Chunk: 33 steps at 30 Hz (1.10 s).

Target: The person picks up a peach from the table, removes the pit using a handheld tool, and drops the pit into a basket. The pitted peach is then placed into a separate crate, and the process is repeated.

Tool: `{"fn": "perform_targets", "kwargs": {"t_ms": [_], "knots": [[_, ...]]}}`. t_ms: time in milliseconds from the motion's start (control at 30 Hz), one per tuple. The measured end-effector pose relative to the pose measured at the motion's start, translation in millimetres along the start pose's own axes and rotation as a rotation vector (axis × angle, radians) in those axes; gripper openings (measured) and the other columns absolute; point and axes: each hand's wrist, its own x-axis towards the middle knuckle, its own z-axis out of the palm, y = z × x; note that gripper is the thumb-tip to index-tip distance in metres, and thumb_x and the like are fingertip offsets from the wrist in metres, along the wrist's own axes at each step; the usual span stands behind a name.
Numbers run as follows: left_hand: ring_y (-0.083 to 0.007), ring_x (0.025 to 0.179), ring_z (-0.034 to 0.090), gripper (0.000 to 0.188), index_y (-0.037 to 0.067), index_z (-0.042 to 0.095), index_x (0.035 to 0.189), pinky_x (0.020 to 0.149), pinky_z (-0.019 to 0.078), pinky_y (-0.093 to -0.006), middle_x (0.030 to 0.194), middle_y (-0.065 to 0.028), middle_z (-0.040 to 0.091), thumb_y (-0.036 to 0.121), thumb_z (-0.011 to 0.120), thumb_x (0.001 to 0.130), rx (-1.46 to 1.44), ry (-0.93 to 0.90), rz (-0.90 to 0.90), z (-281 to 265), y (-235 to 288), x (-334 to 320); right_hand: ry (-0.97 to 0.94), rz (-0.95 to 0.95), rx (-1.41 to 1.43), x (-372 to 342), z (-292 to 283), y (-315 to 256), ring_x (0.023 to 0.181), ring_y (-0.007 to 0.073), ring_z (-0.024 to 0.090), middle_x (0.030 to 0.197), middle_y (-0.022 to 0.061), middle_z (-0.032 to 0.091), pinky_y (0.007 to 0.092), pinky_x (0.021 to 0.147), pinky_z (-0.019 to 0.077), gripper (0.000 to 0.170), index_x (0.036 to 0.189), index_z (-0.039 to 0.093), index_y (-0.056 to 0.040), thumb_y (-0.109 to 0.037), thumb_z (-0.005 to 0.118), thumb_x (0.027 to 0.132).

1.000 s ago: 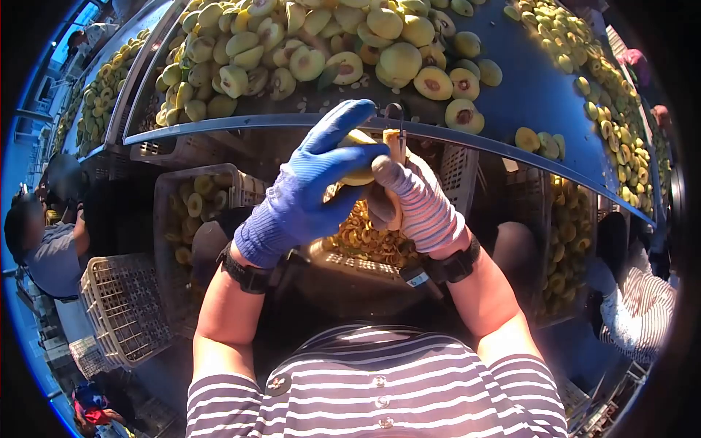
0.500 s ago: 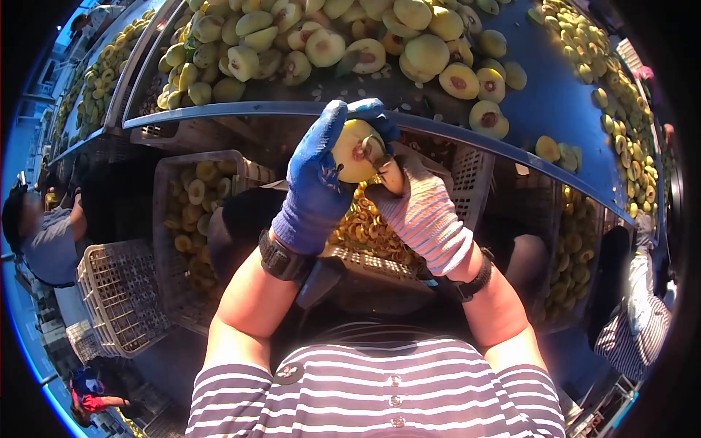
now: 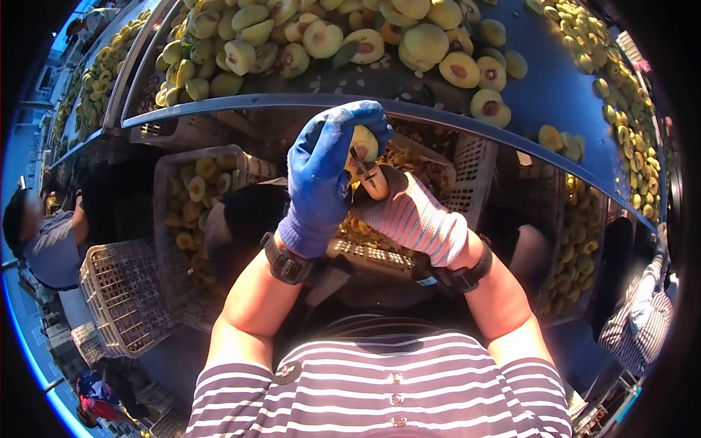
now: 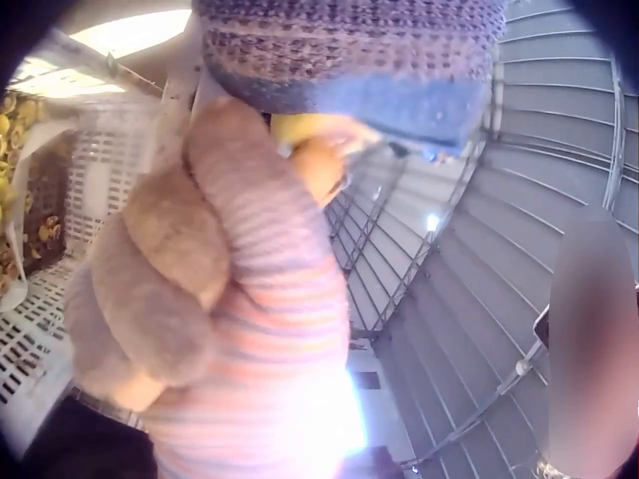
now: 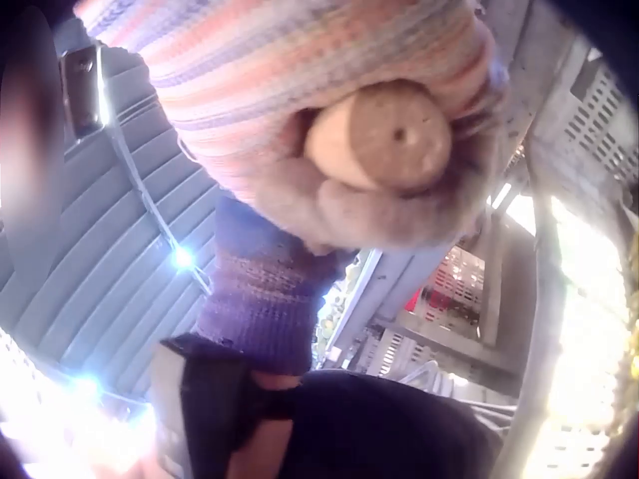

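Note:
My left hand (image 3: 314, 175), in a blue glove, holds a yellow-green peach half (image 3: 367, 144) with its fingers curled over the far side. My right hand (image 3: 423, 219), in a striped glove, grips a pitting tool (image 3: 376, 182) by its pale wooden handle. The tool's dark metal end meets the cut face of the peach half. In the right wrist view, the round butt of the handle (image 5: 399, 135) sticks out from the curled fingers. The left wrist view shows the right glove's folded fingers (image 4: 165, 264) close below the blue glove.
Peach halves (image 3: 321, 40) are heaped on a table with a metal front edge (image 3: 255, 101). Below the hands stands a crate (image 3: 372, 259) of peach scraps. Crates of fruit flank the knees, including one at left (image 3: 162, 241). Other people (image 3: 47, 241) work at both sides.
A second ago the tool stood upright beside the peach half. Half a second ago the cut face was turned to the tool; now the left fingers wrap further over and the peach half is tilted.

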Motion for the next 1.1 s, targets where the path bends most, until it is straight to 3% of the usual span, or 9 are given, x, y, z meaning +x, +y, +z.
{"fn": "perform_targets", "kwargs": {"t_ms": [133,267,300,467,667,833,900,1033,1100], "knots": [[-0.0217,0.097,0.068,0.035,-0.006,0.063,0.12,0.09,0.054,-0.0332,0.104,-0.0141,0.069,0.022,0.047,0.107,-0.446,-0.125,-0.219,-14,-3,11,-0.228,0.558,0.379,-1,-22,-26,0.053,0.0102,0.058,0.061,0.0021,0.058,0.0268,0.05,0.0433,0.022,0.102,0.066,-0.0058,-0.019,0.072,0.086],[-0.02,0.097,0.067,0.038,-0.007,0.065,0.115,0.09,0.0534,-0.0329,0.104,-0.0146,0.071,0.027,0.049,0.106,0.296,-0.021,0.225,-4,-2,13,-0.115,0.254,0.086,3,-8,-1,0.063,0.0147,0.063,0.074,0.0063,0.065,0.0285,0.059,0.0482,0.022,0.103,0.067,-0.0055,-0.022,0.069,0.088],[-0.0157,0.094,0.067,0.035,-0.006,0.069,0.109,0.088,0.0534,-0.0296,0.101,-0.0112,0.072,0.025,0.053,0.106,-0.116,-0.007,-0.187,-4,4,10,-0.013,0.001,0.037,5,7,3,0.058,0.012,0.059,0.069,0.0034,0.062,0.0273,0.055,0.045,0.021,0.1,0.067,-0.006,-0.022,0.071,0.087],[-0.0129,0.085,0.068,0.025,-0.006,0.072,0.103,0.08,0.0544,-0.0276,0.092,-0.008,0.074,0.017,0.061,0.101,0.069,0.02,-0.316,2,5,16,-0.235,0.59,0.393,-7,-16,-22,0.057,0.0088,0.059,0.07,0.0029,0.065,0.026,0.052,0.0452,0.024,0.101,0.068,-0.0049,-0.021,0.075,0.084],[-0.0161,0.088,0.068,0.02,-0.005,0.072,0.104,0.084,0.0544,-0.0305,0.096,-0.0105,0.074,0.01,0.059,0.1,0.516,-0.086,0.211,-2,-8,12,-0.249,0.206,-0.021,-9,-5,5,0.088,0.027,0.068,0.091,0.0103,0.069,0.0367,0.073,0.0544,0.019,0.105,0.07,-0.0116,-0.022,0.069,0.088],[-0.0224,0.081,0.071,0.016,-0.001,0.075,0.099,0.076,0.0565,-0.0328,0.088,-0.0129,0.074,0.011,0.075,0.088,0.567,-0.172,0.266,-4,5,19,-0.311,0.321,0.18,-10,-11,2,0.067,0.0163,0.062,0.08,0.006,0.066,0.0293,0.059,0.0476,0.018,0.098,0.068,-0.0069,-0.019,0.07,0.085],[-0.0235,0.08,0.071,0.016,0.0,0.075,0.099,0.075,0.0569,-0.0334,0.088,-0.013,0.074,0.012,0.075,0.087,0.642,-0.197,0.315,-3,7,18,-0.254,0.315,0.016,-8,-6,-8,0.095,0.0264,0.069,0.097,0.0122,0.069,0.0377,0.08,0.0561,0.027,0.114,0.067,-0.0118,-0.022,0.066,0.089],[-0.0241,0.081,0.072,0.017,0.001,0.076,0.097,0.078,0.0565,-0.0324,0.089,-0.0126,0.075,0.015,0.076,0.087,0.634,-0.03,0.303,3,1,11,-0.056,-0.149,-0.206,-4,8,16,0.074,0.0151,0.067,0.088,0.0043,0.071,0.0296,0.067,0.0523,0.029,0.104,0.069,-0.0058,-0.023,0.079,0.083],[-0.0187,0.082,0.07,0.017,0.002,0.076,0.098,0.077,0.0551,-0.031,0.087,-0.0108,0.074,0.017,0.072,0.092,0.392,0.129,0.022,4,-9,1,-0.189,0.112,-0.055,-1,-4,-8,0.084,0.0173,0.069,0.094,0.0056,0.072,0.0319,0.074,0.0541,0.032,0.107,0.068,-0.0053,-0.023,0.08,0.083]]}}
